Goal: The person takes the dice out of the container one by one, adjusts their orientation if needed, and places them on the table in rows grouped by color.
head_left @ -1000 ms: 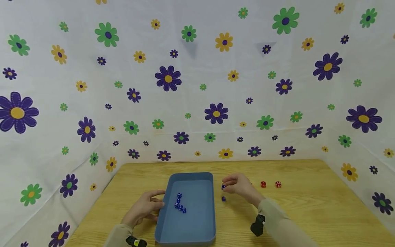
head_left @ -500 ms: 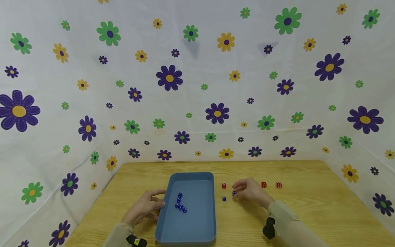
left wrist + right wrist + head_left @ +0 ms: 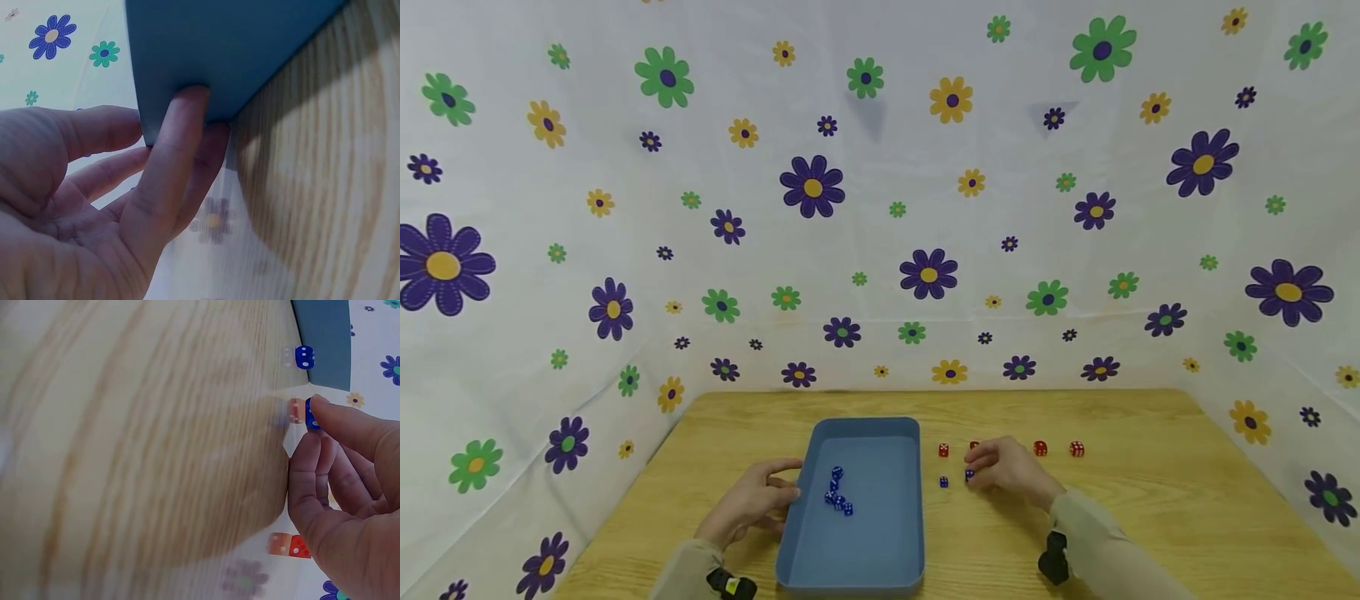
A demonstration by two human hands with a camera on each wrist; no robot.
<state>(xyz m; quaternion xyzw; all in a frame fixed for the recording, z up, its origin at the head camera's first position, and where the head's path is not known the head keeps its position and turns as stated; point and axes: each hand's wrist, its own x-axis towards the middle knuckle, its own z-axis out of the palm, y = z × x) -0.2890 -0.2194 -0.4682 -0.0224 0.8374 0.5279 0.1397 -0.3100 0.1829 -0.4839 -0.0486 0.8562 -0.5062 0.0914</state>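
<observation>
On the bench (image 3: pixel 1187 500), the tray (image 3: pixel 880 533) stood left of centre, one short end towards the far edge. The left hand (image 3: pixel 755 504), fingers extended, touched its left wall; an uneven push there might have slid it right, into the nearest dice. The right hand (image 3: pixel 1011 471) pinched a blue die (image 3: pixel 310 414) beyond the tray's right edge; a slack pinch could have let it tip or roll, though whether it touched the bench was unclear. The hand's closeness to the red dice (image 3: pixel 1077 448), lined up nearer the far edge, risked knocking one askew; a leftward sweep might have clipped the lone blue die (image 3: pixel 943 482).
</observation>
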